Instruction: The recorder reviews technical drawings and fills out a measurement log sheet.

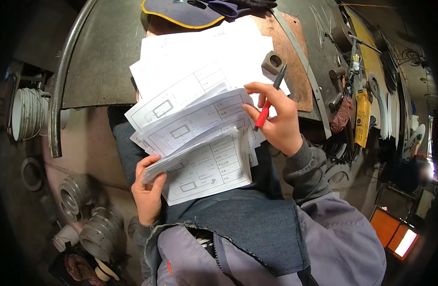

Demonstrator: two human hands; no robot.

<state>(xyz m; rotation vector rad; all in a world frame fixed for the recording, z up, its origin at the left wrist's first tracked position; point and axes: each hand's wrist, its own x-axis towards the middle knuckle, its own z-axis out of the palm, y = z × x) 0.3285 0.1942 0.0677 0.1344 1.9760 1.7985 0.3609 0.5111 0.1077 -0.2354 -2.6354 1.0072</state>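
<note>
A stack of printed drawing sheets (204, 167) rests over my lap, gripped at its left edge between the thumb and fingers of my left hand (149, 190). My right hand (276, 117) pinches the upper right corner of a lifted sheet (200, 119). A red and black pen (263, 116) is tucked in the same hand, its dark end pointing up. More white sheets (180, 62) lie spread on the bench beyond, partly under the lifted ones. Close above my right hand, a square metal block with a round hole (273, 63) stands on the papers.
A steel bench (102, 62) has a curved pipe (61, 81) along its left edge. On the right lie a metal strip (304, 66), a yellow power tool (362, 117) and other tools. A cap-like dark item with yellow trim (180, 14) lies at the back. Metal rings (102, 231) sit on the floor at left.
</note>
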